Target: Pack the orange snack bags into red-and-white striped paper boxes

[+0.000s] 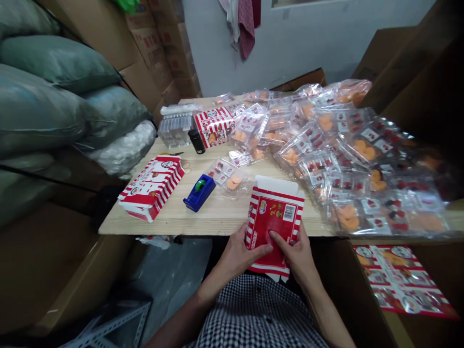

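Note:
Between my two hands is a red carton with striped edges (270, 205), held at the table's front edge, its barcode side facing up and its end flaps spread. My left hand (237, 253) grips its left edge, thumb lying on the red face. On the opposite edge, my right hand (299, 251) grips it the same way. The fingers of both hands are hidden behind the carton. Just beyond it lies a clear plastic pack with orange pieces (234, 181). A blue tape dispenser (197, 195) with a green core stands to the left.
Many clear packs (348, 150) are heaped across the table's right and back. A striped box (152, 186) lies at left; another striped box (215, 128) stands behind a black bottle (196, 141) beside clear trays (176, 128). Flat printed sheets (402, 278) rest at lower right. Stuffed sacks (54, 63) pile up left.

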Available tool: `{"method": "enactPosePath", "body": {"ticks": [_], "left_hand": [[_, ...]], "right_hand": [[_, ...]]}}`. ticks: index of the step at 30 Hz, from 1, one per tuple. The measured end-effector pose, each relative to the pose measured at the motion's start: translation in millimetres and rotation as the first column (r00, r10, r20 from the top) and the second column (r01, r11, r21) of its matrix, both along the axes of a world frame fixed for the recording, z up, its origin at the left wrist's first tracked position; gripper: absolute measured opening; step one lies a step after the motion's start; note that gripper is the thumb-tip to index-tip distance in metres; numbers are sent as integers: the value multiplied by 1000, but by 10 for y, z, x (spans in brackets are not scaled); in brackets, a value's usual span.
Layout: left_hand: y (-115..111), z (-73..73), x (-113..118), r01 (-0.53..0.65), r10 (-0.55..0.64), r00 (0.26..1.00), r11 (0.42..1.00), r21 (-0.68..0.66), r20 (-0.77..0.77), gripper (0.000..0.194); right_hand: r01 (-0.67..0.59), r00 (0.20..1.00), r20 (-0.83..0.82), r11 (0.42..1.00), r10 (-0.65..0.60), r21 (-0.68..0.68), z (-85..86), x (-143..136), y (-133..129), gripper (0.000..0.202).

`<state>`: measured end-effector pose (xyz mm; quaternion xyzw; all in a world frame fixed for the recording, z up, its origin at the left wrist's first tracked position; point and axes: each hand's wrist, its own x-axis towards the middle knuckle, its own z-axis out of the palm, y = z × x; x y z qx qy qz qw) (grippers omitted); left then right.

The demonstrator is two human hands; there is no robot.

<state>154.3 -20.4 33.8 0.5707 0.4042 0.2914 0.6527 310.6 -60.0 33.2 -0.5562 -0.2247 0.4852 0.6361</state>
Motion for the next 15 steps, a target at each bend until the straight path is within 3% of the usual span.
{"method": "enactPosePath", "body": {"ticks": [6,10,15], "left_hand": [[-7,-66,33,43,-42,999,998,44,-23,32],[-1,-110,26,32,-31,999,999,-44,20,34],[-84,-101,24,19,-4,992,993,-115,129,37]], "right_hand": [[-17,998,-68,999,15,-28,-41,-65,-51,68],[-53,984,-173,998,44,-46,-72,6,-125,53],[-138,967,-209,990,143,38,-100,213,-118,42]]}}
